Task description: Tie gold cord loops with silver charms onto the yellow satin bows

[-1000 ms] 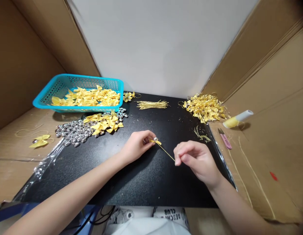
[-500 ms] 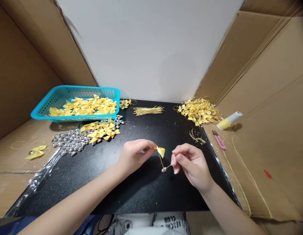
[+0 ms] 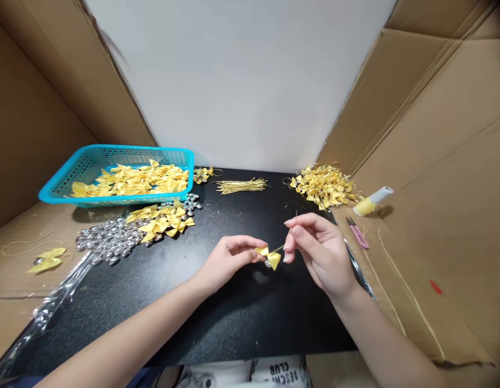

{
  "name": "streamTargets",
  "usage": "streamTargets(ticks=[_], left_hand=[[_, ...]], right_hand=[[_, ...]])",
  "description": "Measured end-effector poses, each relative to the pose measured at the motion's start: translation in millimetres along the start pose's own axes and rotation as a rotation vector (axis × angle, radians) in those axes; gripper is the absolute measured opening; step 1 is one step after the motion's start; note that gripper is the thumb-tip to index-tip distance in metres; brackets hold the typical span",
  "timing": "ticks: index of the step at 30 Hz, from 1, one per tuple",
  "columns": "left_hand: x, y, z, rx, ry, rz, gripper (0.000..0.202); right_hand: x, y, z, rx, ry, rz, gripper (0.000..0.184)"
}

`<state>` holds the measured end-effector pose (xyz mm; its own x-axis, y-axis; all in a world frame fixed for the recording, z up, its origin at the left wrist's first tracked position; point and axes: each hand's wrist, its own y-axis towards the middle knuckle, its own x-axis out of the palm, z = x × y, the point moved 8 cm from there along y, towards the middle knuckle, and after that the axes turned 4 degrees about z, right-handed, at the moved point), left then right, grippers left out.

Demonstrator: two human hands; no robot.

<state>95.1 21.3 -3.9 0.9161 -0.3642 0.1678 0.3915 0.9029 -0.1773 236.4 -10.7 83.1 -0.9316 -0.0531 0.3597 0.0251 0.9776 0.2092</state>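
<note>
The left hand [image 3: 229, 260] pinches a small yellow satin bow [image 3: 271, 257] between thumb and fingertips. A tiny silver bell [image 3: 268, 263] sits against the bow's knot. The right hand [image 3: 325, 253], just right of the bow, is closed on a thin gold cord [image 3: 279, 249] that runs taut from the bow to its fingertips. The hands do not touch. The bow is held slightly above the middle of the matte black bench [image 3: 217, 318].

Left of and beyond the bow, a bell heap [image 3: 106, 240] of shiny rounded beads touches some glossy loose bows [image 3: 163, 218]. Farther left stands a teal mesh basket [image 3: 56, 189]. Straight beyond the bow lies a stiff cord bundle [image 3: 242, 185]. Right of and beyond it, a tangled pile [image 3: 325, 186] sits at the bench's corner. Right of the bow, past the bench's edge, pink snips [image 3: 358, 235] and a spool [image 3: 371, 202] lie on cardboard [image 3: 444, 226], which rises as walls on both sides. The widest open stretch of bench is nearer than the bow, crossed by the forearms.
</note>
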Motion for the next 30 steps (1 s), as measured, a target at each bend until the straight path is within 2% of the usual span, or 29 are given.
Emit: streamTargets(ticks=[3, 8, 11, 15, 19, 21, 23, 25, 27, 30], left_hand=[[-5.6, 4.7, 4.4, 0.040, -0.031, 0.074, 0.021], [-12.4, 12.7, 3.7, 0.048, -0.147, 0.170, 0.041], [-10.9, 14.7, 1.5, 0.024, -0.095, 0.173, 0.034], [-6.5, 16.4, 2.1, 0.041, -0.039, 0.094, 0.023], [2.1, 14.1, 4.3, 0.096, 0.086, -0.136, 0.021], [2.8, 12.2, 5.8, 0.137, 0.142, -0.201, 0.022], [-4.0, 13.4, 7.5, 0.160, 0.099, -0.142, 0.022], [-14.5, 15.9, 7.1, 0.158, 0.026, -0.005, 0.021], [-22.5, 16.7, 5.6, 0.155, -0.001, 0.127, 0.020], [-26.1, 13.8, 6.7, 0.181, 0.025, 0.230, 0.020]], right_hand=[[1.1, 3.7, -1.8, 0.020, -0.017, 0.001, 0.005], [3.8, 1.7, -12.2, -0.015, -0.053, 0.010, 0.005], [5.9, -2.8, -24.9, -0.087, -0.090, 0.024, 0.005], [0.0, 0.3, -22.7, -0.102, -0.165, 0.065, 0.007], [-28.9, 16.6, 0.7, -0.076, -0.220, 0.228, 0.012], [-43.0, 22.7, 15.7, -0.035, -0.223, 0.292, 0.017], [-51.2, 23.9, 27.9, -0.003, -0.227, 0.324, 0.020], [-52.4, 19.9, 34.8, -0.003, -0.247, 0.336, 0.020], [-47.0, 12.4, 38.1, -0.025, -0.287, 0.329, 0.018], [-29.4, 0.2, 44.6, -0.026, -0.352, 0.264, 0.018]])
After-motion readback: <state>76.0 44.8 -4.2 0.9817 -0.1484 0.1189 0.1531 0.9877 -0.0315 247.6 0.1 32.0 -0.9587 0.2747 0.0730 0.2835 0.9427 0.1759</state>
